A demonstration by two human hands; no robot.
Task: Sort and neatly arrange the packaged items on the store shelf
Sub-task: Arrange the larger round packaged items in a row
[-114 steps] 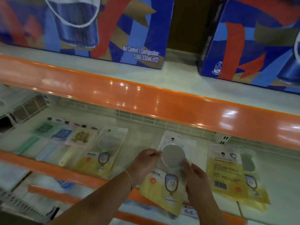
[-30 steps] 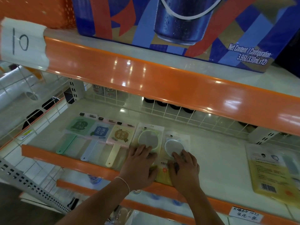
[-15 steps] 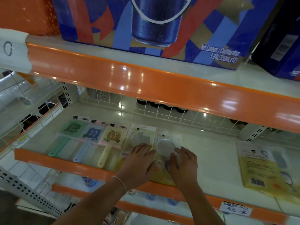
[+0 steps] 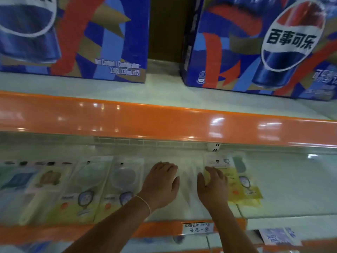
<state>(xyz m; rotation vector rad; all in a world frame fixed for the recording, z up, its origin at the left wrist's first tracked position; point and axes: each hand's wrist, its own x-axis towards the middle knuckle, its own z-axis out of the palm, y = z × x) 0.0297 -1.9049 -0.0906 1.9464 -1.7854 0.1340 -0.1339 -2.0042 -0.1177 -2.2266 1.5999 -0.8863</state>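
A row of flat packets lies along the white shelf (image 4: 291, 189). Two clear-and-yellow round-mirror packets (image 4: 87, 187) (image 4: 120, 187) sit side by side left of my hands, with pastel comb packets (image 4: 47, 178) further left. My left hand (image 4: 161, 185) hovers palm down over bare shelf just right of the second mirror packet, fingers relaxed, holding nothing. My right hand (image 4: 213, 187) rests with spread fingers on the left edge of a yellow packet stack (image 4: 240, 181) lying at the right. The view is blurred by motion.
Two large blue cola cartons (image 4: 91, 37) (image 4: 264, 44) stand on the upper shelf, above its orange front rail (image 4: 164, 121). A handwritten price tag (image 4: 197, 228) is stuck on the lower orange rail (image 4: 45, 232). More goods show below at the right (image 4: 275, 236).
Both hands left the two mirror packets and moved right. My right hand now touches the yellow packet stack. The view has swung to the right.
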